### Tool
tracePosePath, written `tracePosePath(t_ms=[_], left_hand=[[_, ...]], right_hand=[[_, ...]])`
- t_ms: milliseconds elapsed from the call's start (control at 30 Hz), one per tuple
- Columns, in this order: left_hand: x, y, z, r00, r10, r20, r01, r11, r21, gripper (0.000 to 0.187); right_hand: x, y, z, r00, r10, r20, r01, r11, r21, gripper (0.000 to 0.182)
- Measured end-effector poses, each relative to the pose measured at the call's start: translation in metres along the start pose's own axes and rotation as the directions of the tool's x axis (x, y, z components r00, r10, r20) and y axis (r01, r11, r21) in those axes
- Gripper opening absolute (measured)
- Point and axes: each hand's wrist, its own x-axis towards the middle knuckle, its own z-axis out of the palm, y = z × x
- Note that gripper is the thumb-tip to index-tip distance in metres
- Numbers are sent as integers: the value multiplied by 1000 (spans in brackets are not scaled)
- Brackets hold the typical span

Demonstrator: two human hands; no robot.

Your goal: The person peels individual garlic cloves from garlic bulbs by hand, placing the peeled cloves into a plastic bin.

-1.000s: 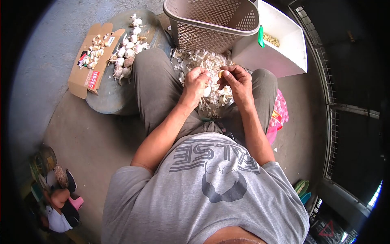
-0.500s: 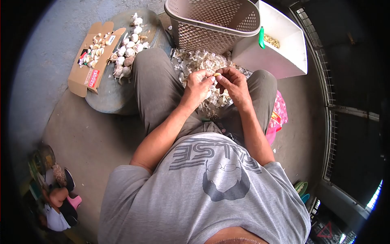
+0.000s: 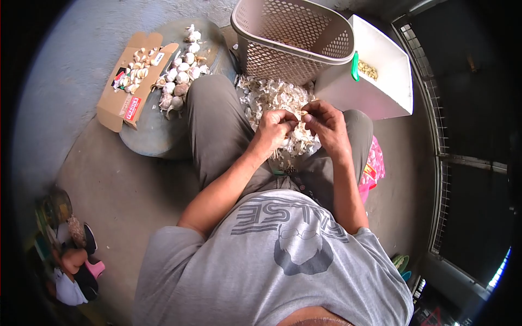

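My left hand (image 3: 276, 129) and my right hand (image 3: 329, 127) are raised between my knees, fingertips close together. The right hand pinches a small yellowish garlic clove (image 3: 304, 113). Fingers of the left hand are pressed together beside it; what they hold, if anything, is too small to tell. Below both hands lies a heap of papery garlic skins (image 3: 283, 98). Whole garlic bulbs (image 3: 176, 76) lie on a round stool (image 3: 155, 138) at the left, next to an opened cardboard box (image 3: 111, 106) with loose cloves on it.
Beyond the skins stands a perforated brown basket (image 3: 293, 54). Right of it, a white container (image 3: 353, 89) with a green handle holds peeled cloves (image 3: 368, 70). A pink bag (image 3: 372, 165) lies beside my right knee. Footwear-like items (image 3: 89, 266) are at lower left.
The camera view has shifted, so the scene sits slightly lower. My hands have drawn slightly apart at the fingertips, and the clove now shows at my right fingertips.
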Motion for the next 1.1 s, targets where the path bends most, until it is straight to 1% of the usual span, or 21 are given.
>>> tracePosePath(t_ms=[33,133,167,267,300,400,433,467,533,567,600,633,667,733,800,867,900,967,1000,1033,1100], left_hand=[[-1,1,1,1000,-13,2,13,1000,-13,4],[-4,1,0,999,-36,-18,34,994,-108,3],[-4,0,-2,1000,-26,-10,25,993,-115,4],[-2,-2,-6,1000,-18,9,19,993,-113,7],[-2,-2,-7,1000,-19,12,20,994,-108,8],[-3,-4,-5,997,75,6,-74,996,-54,13],[-3,-6,-5,997,74,4,-73,995,-61,17],[-2,-9,-6,999,43,7,-42,995,-87,18],[5,-17,-9,999,-29,23,32,989,-142,20],[0,-5,-7,998,-46,50,56,978,-199,25],[3,-6,-10,998,-37,55,44,989,-144,31],[3,-6,-12,997,-39,67,51,982,-180,36],[2,-4,-14,996,-42,74,57,975,-214,41],[5,-8,-18,997,-42,67,59,962,-265,50],[4,-10,-20,997,-66,51,78,956,-282,58],[0,-1,-17,993,-113,42,120,960,-254,66],[-1,1,-16,994,-100,53,107,985,-136,74],[2,-8,-9,996,69,-53,-70,997,-23,76],[3,-10,-6,989,125,-77,-125,992,0,78],[5,-11,-3,978,180,-102,-179,984,25,80],[5,-9,-5,975,207,-85,-202,977,65,80]], right_hand=[[2,-13,1,999,-34,4,35,995,-96,11],[14,-32,3,993,-96,63,105,982,-158,13],[19,-32,5,988,-138,75,143,988,-64,11],[31,-24,9,988,-113,106,92,977,190,13],[32,-23,11,985,-125,118,96,970,222,18],[36,-27,0,942,-83,325,18,980,198,17],[40,-29,-4,944,-110,311,39,973,227,15],[46,-31,-8,960,-151,236,83,958,275,16],[65,-43,-11,969,-234,-83,245,843,480,30],[76,-42,-19,958,-243,-153,284,881,379,37],[84,-43,-25,939,-270,-216,322,908,269,43],[84,-43,-27,923,-331,-194,349,935,62,52],[75,-38,-27,940,-295,-169,289,955,-64,51],[55,-21,-20,959,-258,118,280,923,-262,44],[23,-21,-1,946,-87,312,225,868,-442,37],[7,0,17,932,-179,317,306,856,-417,38],[2,2,22,952,-133,274,251,851,-460,37],[-5,6,24,937,-250,244,340,815,-470,32],[-6,6,24,922,-311,230,385,791,-476,29],[-5,7,27,903,-367,223,428,811,-400,21],[-6,8,28,948,-247,199,304,886,-349,18]])
